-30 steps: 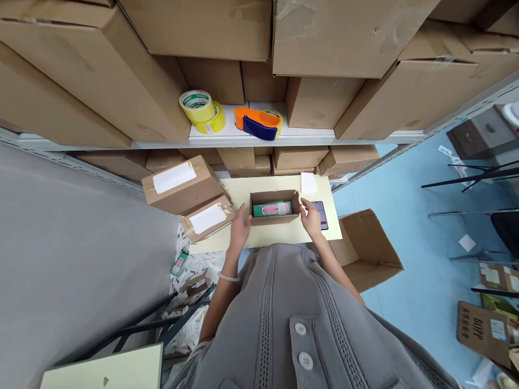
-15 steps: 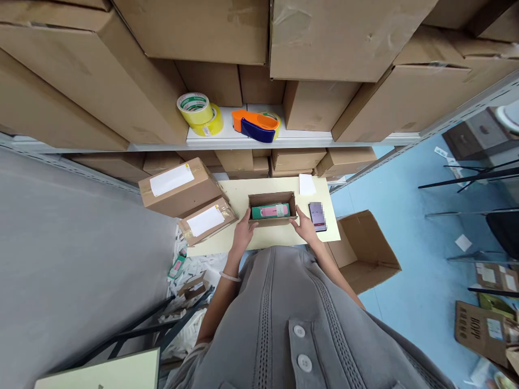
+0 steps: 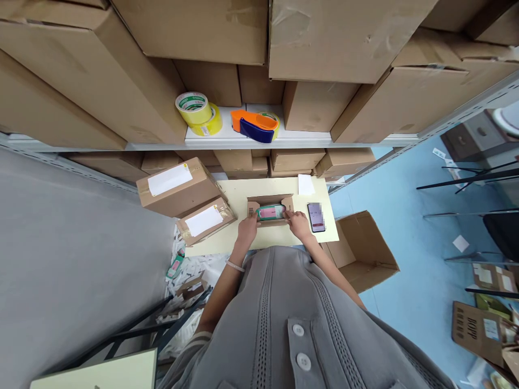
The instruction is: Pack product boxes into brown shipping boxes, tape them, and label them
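Note:
A small cardboard box [image 3: 251,204] sits on the pale table, its long top side open and its two short end flaps folded inward. Inside it lies a green-and-pink packaged item [image 3: 271,212], partly covered at both ends by flaps and fingers. My left hand [image 3: 247,229] is closed at the box's left end, fingers curled over the flap and near edge. At the right end, my right hand [image 3: 299,223] grips in the same way, thumb and fingers on the folded flap. Some fingertips are hidden inside the box.
Two sealed labelled boxes [image 3: 180,186] stand left on the table. A phone [image 3: 316,217] and white paper [image 3: 305,185] lie right. Above, a shelf holds yellow tape rolls [image 3: 198,114] and an orange-blue tape dispenser [image 3: 255,125]. A large open carton [image 3: 365,251] stands beside the table.
Both hands have moved from the box's outer ends in over its top. The short end flaps now lie folded inward over the ends of the packaged item.

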The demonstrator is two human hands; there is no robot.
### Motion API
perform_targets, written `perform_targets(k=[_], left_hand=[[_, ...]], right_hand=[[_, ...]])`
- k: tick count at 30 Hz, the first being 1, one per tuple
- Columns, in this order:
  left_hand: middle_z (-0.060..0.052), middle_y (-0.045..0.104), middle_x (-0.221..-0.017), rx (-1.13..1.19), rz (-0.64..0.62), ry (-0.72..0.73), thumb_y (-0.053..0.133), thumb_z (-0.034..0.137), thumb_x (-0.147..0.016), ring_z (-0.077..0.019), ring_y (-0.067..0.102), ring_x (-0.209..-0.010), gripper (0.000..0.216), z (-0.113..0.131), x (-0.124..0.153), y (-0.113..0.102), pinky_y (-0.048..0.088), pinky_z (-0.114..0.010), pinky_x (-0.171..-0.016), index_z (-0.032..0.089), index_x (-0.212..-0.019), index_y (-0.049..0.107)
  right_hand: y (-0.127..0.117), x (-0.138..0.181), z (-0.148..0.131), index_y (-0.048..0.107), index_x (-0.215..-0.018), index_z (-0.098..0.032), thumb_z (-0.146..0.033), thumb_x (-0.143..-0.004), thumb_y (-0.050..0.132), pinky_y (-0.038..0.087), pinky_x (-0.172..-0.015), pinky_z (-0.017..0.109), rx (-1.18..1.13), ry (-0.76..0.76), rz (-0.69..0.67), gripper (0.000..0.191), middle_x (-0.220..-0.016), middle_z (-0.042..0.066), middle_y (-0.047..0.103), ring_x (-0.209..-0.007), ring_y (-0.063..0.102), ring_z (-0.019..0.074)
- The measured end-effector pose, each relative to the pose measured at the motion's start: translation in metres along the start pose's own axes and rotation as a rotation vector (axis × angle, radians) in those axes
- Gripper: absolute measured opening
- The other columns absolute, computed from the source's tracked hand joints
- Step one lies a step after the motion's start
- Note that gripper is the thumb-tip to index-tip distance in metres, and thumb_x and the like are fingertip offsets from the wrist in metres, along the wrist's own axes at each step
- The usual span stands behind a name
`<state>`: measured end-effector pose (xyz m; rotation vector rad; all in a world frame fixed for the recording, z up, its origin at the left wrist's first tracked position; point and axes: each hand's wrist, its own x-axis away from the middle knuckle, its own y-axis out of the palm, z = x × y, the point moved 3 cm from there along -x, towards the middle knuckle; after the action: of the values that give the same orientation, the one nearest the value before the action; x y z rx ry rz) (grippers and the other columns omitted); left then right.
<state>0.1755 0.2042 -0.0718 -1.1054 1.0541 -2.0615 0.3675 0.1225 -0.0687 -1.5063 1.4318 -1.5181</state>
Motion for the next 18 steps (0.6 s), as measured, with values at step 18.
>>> perform_targets(k=[18], left_hand=[[-0.006,0.076,-0.104,0.339,0.136,-0.038,0.064,0.026,-0.088,-0.0235,0.069,-0.104,0.028,-0.045,-0.037,-0.006,0.052,-0.035,-0.092,0.022,-0.115,0.068]], right_hand=[[-0.011,-0.033,0.036,0.069,-0.118,-0.027,-0.018,-0.088,0.061,0.034,-0.109,0.037,-0.163,0.108,0.062,0.032,-0.102,0.003,0.078,-0.104,0.069,0.0208]])
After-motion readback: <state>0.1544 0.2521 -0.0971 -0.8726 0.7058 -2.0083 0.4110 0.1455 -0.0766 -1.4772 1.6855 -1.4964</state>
